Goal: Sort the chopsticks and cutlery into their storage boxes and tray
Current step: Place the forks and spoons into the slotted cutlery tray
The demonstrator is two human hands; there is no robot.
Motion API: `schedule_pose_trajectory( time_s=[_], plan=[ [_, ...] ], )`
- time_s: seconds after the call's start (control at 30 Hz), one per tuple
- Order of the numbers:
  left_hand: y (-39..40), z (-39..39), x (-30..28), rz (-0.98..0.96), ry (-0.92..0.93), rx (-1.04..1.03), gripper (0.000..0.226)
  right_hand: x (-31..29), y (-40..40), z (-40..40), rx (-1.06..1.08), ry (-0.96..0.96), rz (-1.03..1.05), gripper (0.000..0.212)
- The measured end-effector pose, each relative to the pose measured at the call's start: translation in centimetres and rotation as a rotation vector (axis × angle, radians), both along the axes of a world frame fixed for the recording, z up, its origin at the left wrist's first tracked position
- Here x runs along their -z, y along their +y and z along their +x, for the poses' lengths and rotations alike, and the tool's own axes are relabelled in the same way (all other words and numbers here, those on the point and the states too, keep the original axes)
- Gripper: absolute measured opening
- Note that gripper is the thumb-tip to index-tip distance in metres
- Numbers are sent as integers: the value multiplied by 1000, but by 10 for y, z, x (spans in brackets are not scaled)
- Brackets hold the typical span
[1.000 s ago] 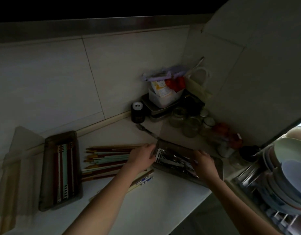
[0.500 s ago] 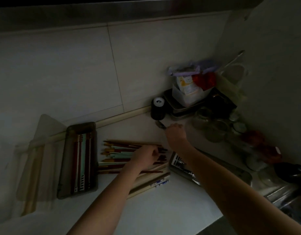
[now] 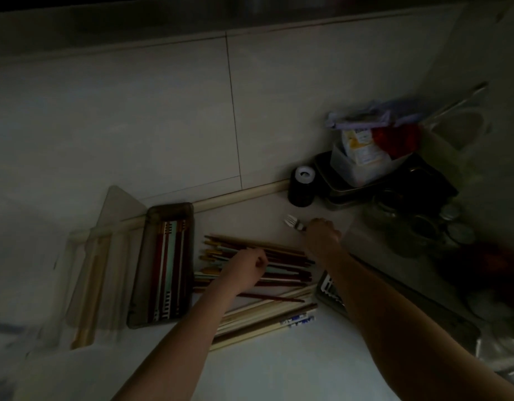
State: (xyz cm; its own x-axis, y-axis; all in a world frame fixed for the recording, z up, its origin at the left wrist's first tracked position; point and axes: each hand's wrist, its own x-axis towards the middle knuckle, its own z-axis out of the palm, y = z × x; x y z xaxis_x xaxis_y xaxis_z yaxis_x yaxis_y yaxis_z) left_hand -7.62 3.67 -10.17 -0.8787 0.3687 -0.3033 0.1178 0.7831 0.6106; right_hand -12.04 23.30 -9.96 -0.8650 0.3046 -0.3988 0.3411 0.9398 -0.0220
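A pile of loose chopsticks, dark red, teal and pale wood, lies on the white counter. My left hand rests curled on the pile, fingers closed on some chopsticks. To the left stands a dark storage box with chopsticks laid in it. My right hand reaches past the pile and is closed on a fork whose tines point up-left. A metal cutlery tray lies under my right forearm, mostly hidden.
A transparent box with pale wooden chopsticks stands at the far left. A black jar sits against the wall. Jars, a plastic tub and bags crowd the back right corner. The scene is dim.
My right hand left the cutlery tray, reached toward the back wall and closed on the fork. My left hand stayed on the chopstick pile. The camera turned left.
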Motion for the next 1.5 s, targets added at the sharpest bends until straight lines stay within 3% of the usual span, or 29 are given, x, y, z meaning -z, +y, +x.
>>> schedule_pose_trajectory(
  time_s=[0.1, 0.2, 0.27, 0.33, 0.4, 0.53, 0.77, 0.97, 1.07, 1.2, 1.33, 1.5],
  plan=[
    [0, -1, 0, 12, -7, 1, 14, -3, 4, 2, -91, 20, -30, 36],
    [0, -2, -2, 29, -12, 4, 14, -12, 1, 2, -171, 168, -57, 43],
    [0, -2, -4, 33, -11, 14, 14, -24, -1, 3, -161, 346, -189, 42],
    [0, -1, -6, 43, -13, 23, 13, -38, 4, 15, -122, 514, -377, 27],
    [2, -1, -7, 54, -16, 38, 13, -50, 17, 40, -89, 570, -510, 18],
    [15, 2, -12, 98, -15, 55, 13, -55, 63, 111, 29, 537, -587, 20],
    [63, 29, -16, 207, -19, 109, 13, -44, 118, 205, 258, 379, -416, 17],
    [84, 51, -17, 129, -13, 170, 24, -25, 109, 215, 307, 397, -403, 26],
    [80, 54, -15, 121, 3, 174, 18, -27, 99, 222, 193, 407, -347, 23],
    [78, 55, -16, 174, 43, 225, 28, -18, 94, 229, 166, 225, -242, 26],
    [81, 54, -14, 141, 96, 287, 21, -16, 97, 222, 253, 59, -343, 34],
    [77, 57, -7, 191, 18, 295, 14, -31, 87, 221, 223, 78, -431, 44]
  ],
)
